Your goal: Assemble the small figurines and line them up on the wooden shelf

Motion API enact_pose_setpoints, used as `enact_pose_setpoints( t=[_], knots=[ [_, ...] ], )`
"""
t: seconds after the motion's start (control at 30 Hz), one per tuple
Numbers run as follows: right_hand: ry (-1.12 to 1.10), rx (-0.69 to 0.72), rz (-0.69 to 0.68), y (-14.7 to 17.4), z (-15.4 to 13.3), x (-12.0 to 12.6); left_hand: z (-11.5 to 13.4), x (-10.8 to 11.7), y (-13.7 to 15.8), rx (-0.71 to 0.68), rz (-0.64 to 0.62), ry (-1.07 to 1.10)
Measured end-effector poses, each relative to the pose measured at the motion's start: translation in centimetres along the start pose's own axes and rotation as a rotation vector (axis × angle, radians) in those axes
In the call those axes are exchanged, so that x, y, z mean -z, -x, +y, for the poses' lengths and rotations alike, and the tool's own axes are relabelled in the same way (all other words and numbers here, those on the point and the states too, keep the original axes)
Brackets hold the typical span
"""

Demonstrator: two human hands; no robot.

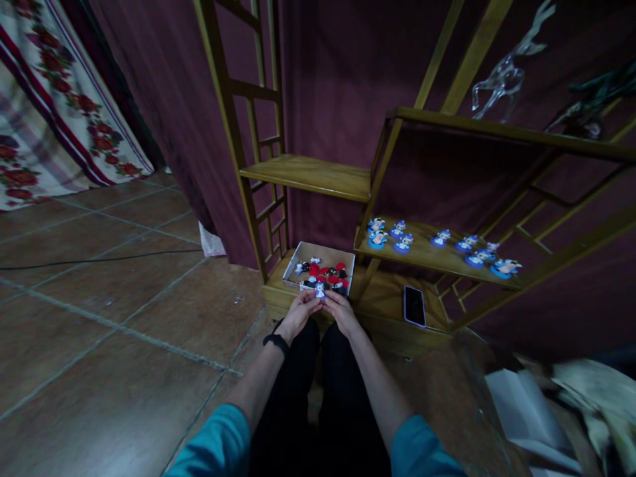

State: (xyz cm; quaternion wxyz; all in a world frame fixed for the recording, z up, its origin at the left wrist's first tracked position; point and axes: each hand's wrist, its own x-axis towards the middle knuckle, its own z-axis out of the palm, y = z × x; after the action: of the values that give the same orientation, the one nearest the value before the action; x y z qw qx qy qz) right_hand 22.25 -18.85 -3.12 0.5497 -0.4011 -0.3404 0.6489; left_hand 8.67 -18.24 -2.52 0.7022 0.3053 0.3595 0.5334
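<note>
Between the fingertips of both hands is a small purple-and-white figurine [320, 290], held upright in front of the box. My left hand [299, 310] closes on it from the left, and my right hand [340, 310] pinches it from the other side. Just beyond them lies an open cardboard box [293, 260] with red, black and white figurines inside; its near edge is partly hidden by my hands. Up on the right-hand shelf [422, 255] stand several similar figurines [403, 243] on blue or purple round bases, in two loose groups.
A phone [414, 306] lies on the low wooden ledge to the right. An upper shelf [318, 175] juts out above the box. A clear deer figure [504, 79] stands on the top right shelf. White packaging [529, 411] sits on the floor at right; a black cable [99, 260] crosses the tiles.
</note>
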Motion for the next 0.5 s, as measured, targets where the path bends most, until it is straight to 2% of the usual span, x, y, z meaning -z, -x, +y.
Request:
enact_pose_setpoints(
  t=[0.27, 0.5],
  knots=[
    [-0.003, 0.021, -0.025, 0.6, -0.4, -0.4, 0.0, -0.5, 0.2, -0.055, 0.041, -0.042],
    [-0.006, 0.024, -0.051, 1.2, -1.0, -0.7, 0.2, -0.3, 0.3, -0.024, -0.019, -0.028]
  ],
)
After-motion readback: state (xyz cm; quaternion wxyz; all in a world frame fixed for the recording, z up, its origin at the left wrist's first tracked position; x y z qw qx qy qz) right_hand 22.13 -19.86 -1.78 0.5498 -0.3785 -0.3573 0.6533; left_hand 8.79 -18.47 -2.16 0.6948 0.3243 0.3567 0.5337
